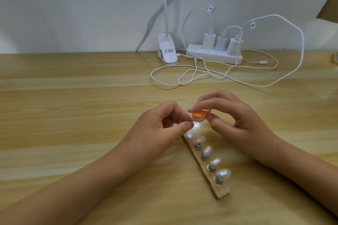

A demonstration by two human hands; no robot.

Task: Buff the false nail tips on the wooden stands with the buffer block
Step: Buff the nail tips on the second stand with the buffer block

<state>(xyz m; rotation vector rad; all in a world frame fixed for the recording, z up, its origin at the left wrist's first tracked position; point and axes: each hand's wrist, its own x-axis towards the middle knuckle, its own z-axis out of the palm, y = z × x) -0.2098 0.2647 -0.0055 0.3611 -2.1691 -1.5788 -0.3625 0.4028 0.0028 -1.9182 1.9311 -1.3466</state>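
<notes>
A narrow wooden stand (pixel 204 170) lies diagonally on the table, carrying several clear false nail tips (pixel 223 174) on small metal pegs. My right hand (pixel 236 117) pinches an orange-topped buffer block (pixel 255 114) between thumb and fingers, just above the far end of the stand. My left hand (pixel 161 126) pinches a nail tip holder (pixel 196 125) lifted off the stand's far end, right under the block. A bare metal disc (pixel 190 136) shows on the stand below it.
A white power strip (pixel 214 56) with three chargers stands at the back by the wall, its white cables (pixel 201 73) looping over the wooden table (pixel 73 115). A white clip lamp base (pixel 167 49) sits to its left. Another wooden object (pixel 335 58) is at the right edge.
</notes>
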